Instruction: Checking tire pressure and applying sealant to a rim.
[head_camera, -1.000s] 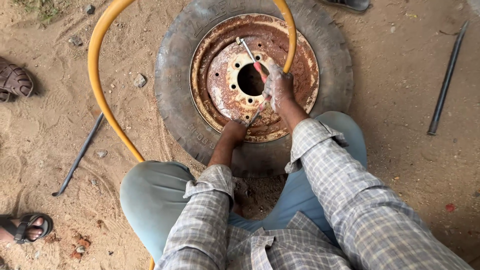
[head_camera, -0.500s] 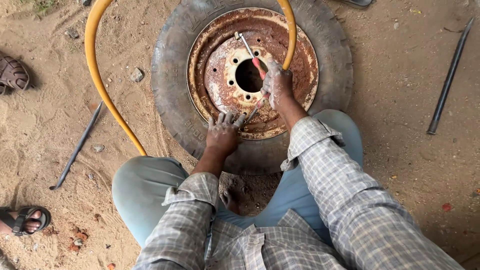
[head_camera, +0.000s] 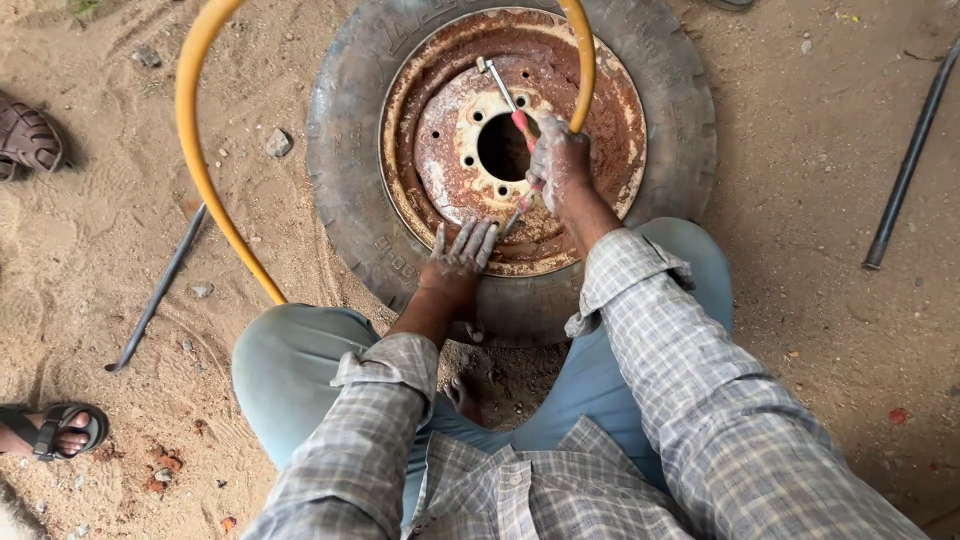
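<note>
Dusty right hand (head_camera: 560, 165) clenches a red-handled metal tool (head_camera: 508, 100) over the rusty round rim (head_camera: 600, 120); left hand (head_camera: 458, 255), fingers spread, lies flat on the rim's near edge; worn tyre (head_camera: 345, 200) partly hidden.

One camera only — worn on the head, it looked steeply down and slightly forward over the person's own sleeves and knees, close above the tyre (head_camera: 350, 150) lying flat on sandy ground (head_camera: 820, 330).

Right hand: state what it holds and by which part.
The right hand grips a metal tool by its red handle end. The left hand rests flat on the rusty rim, holding nothing.
</note>
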